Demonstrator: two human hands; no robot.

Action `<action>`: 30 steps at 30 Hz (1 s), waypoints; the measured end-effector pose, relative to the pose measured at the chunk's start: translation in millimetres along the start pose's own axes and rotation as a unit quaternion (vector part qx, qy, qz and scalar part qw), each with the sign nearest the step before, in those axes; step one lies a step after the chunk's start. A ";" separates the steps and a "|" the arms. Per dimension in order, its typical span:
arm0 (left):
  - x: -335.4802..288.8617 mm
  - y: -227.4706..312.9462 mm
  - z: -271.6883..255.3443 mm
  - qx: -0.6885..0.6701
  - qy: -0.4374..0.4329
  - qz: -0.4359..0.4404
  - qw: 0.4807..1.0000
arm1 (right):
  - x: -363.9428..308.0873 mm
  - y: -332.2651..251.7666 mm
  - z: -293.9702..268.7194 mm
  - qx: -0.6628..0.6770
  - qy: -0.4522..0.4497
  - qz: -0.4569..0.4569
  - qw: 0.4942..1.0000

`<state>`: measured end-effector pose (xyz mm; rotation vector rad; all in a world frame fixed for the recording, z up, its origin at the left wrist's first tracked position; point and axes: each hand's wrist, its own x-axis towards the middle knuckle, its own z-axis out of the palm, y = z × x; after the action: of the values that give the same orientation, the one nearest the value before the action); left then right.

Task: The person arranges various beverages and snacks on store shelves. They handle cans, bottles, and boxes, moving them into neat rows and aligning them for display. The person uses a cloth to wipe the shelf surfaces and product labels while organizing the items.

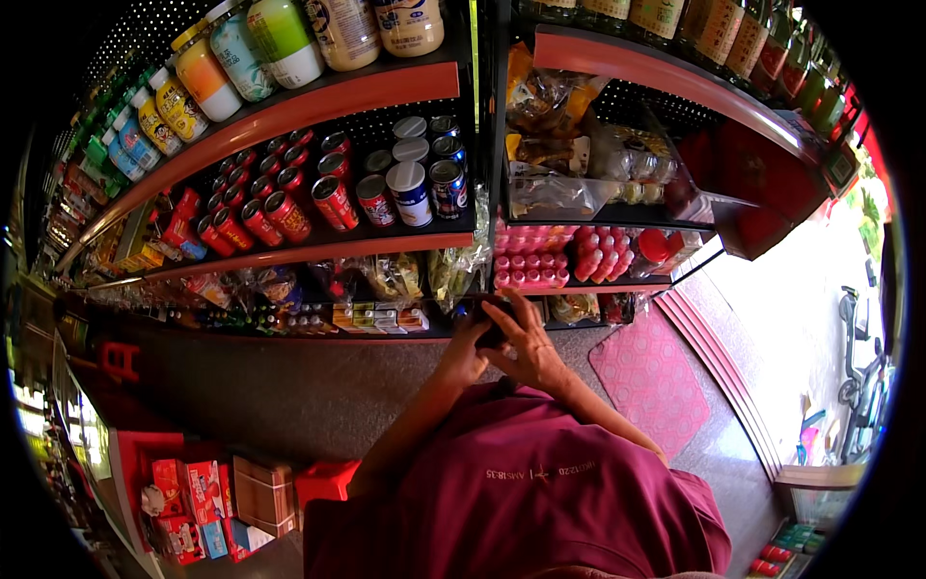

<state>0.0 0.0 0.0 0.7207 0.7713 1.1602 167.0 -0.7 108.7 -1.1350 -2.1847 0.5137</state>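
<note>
Both my hands are raised together in front of my chest, before the shelves. Between them is a small dark object (492, 334), mostly covered by fingers, so I cannot make out its kind. My left hand (462, 355) is closed around its left side. From the right, my right hand (530, 349) curves over it, with its thumb below and fingers across the top. Beyond my hands, the shelf holds rows of red drink cans (286, 214), a white and blue can (409, 193), and pink bottles in shrink-wrap (531, 271).
Plastic bottles (283, 43) line the upper left shelf, glass bottles (714, 31) the upper right. Bagged foods (550, 159) sit below. A pink mat (651, 376) lies by the bright doorway. Red boxes (204, 490), a brown carton (265, 496) and a red stool (120, 361) are at left.
</note>
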 end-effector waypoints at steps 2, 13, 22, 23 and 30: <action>-14.6 -17.5 2.2 0.266 -0.116 0.158 0.944 | -5.5 8.8 -2.9 -0.035 -0.029 -0.010 0.999; -57.1 32.5 7.4 -0.167 -0.069 -0.029 0.983 | 5.8 34.2 30.9 0.183 -0.058 -0.065 0.979; -46.9 72.1 -28.8 0.419 0.150 0.193 0.875 | 20.1 74.6 48.8 0.150 -0.073 0.022 0.986; -41.0 89.6 -34.0 0.419 0.178 0.190 0.870 | 28.3 73.9 43.4 0.151 -0.037 0.026 0.987; 74.1 244.3 -58.6 0.614 0.157 0.417 0.652 | 173.9 -23.0 -14.0 -0.039 0.154 -0.086 0.984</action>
<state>-158.5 136.7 157.4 2.2404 1.6537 1.4981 86.1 131.5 192.0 -0.9804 -2.0201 0.1650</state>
